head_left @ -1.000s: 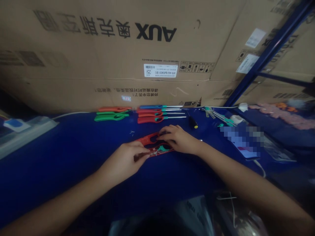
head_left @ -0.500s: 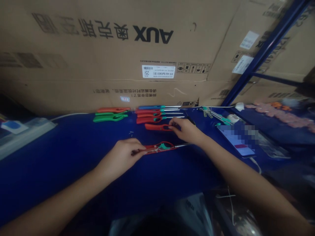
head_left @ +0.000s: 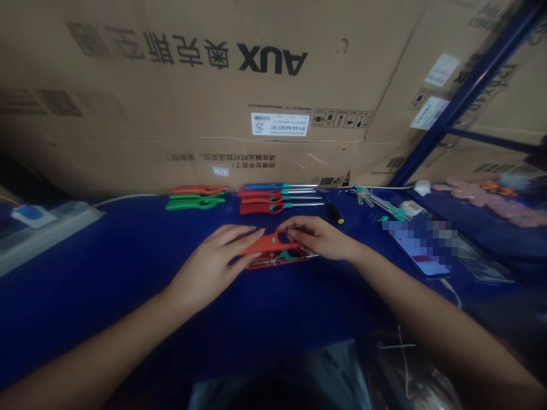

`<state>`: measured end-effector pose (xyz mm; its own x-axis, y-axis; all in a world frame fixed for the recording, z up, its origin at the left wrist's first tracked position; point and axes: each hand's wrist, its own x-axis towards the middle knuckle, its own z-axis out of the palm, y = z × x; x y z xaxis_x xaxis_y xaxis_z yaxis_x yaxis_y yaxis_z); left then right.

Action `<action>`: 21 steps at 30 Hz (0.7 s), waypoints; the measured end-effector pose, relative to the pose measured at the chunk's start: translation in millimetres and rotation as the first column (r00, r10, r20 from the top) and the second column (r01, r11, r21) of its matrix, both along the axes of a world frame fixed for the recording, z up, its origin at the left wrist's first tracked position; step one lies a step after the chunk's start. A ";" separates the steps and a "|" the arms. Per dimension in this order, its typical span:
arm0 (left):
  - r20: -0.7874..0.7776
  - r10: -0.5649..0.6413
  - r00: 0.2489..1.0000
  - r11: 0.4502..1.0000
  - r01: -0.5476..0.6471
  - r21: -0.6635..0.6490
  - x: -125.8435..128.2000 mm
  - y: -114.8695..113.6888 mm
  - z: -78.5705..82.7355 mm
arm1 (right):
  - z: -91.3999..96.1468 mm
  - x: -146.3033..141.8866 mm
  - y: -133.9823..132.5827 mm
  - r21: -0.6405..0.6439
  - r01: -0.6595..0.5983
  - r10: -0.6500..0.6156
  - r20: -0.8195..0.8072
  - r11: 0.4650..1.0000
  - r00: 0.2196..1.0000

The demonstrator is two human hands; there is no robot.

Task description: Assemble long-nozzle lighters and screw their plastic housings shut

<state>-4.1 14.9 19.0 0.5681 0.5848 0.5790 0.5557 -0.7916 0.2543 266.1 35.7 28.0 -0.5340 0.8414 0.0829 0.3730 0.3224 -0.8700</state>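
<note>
A red lighter casing half (head_left: 271,244) is held over an opened red stick lighter (head_left: 280,259), whose teal trigger, wires and metal tube show below it. My left hand (head_left: 213,256) is closed around the left ends of both pieces, fingers on the upper one and thumb by the lower. My right hand (head_left: 320,236) pinches the casing half near its finger loop, at the right end. A screwdriver (head_left: 335,213) with a black, yellow-ended handle lies just behind my right hand.
Behind my hands lie several red and blue lighters (head_left: 260,199) with metal tubes, and green and orange casings (head_left: 196,200) to their left. Metal tubes with teal parts (head_left: 384,205) and a phone (head_left: 421,250) are at right. A large carton (head_left: 192,114) stands at the back.
My right hand has brought the red casing half forward from beside the row, over the opened lighter. My left hand's fingers have moved onto its left end.
</note>
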 end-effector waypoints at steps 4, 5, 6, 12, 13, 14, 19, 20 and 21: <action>0.036 -0.013 0.999 0.997 0.015 -0.078 0.9 -1.1 -7.7 | 4.3 0.9 -2.1 0.075 -0.029 0.026 0.038 0.997 0.999; 0.039 -0.003 0.999 0.995 0.006 -0.100 1.3 -1.6 -9.0 | 5.4 1.9 -2.0 0.087 -0.018 0.014 0.054 0.996 0.998; 0.035 0.006 0.999 0.992 -0.001 -0.124 1.6 -2.2 -10.0 | 6.4 3.0 -1.8 0.084 -0.007 0.001 0.072 0.996 0.997; 0.002 -0.013 1.000 0.976 0.013 -0.219 1.9 -1.8 -12.5 | 11.6 7.5 -3.3 0.129 -0.094 0.069 0.184 0.987 0.980; -0.010 -0.025 1.000 0.973 0.022 -0.229 2.0 -1.2 -12.3 | 12.0 7.5 -4.0 0.155 -0.116 0.081 0.216 0.981 0.973; -0.031 -0.035 0.999 0.970 0.026 -0.240 2.3 -0.6 -12.0 | 12.3 7.2 -4.6 0.178 -0.137 0.090 0.249 0.974 0.964; -0.122 -0.038 0.992 0.955 0.000 -0.298 3.5 1.2 -11.1 | 11.2 5.9 -6.0 0.220 -0.215 0.131 0.341 0.952 0.931; -0.128 -0.038 0.991 0.953 -0.002 -0.303 3.6 1.3 -11.7 | 10.8 6.3 -5.8 0.222 -0.222 0.136 0.347 0.949 0.928; -0.130 -0.039 0.991 0.952 -0.002 -0.305 3.7 1.4 -12.6 | 10.5 6.9 -5.5 0.227 -0.232 0.141 0.354 0.946 0.924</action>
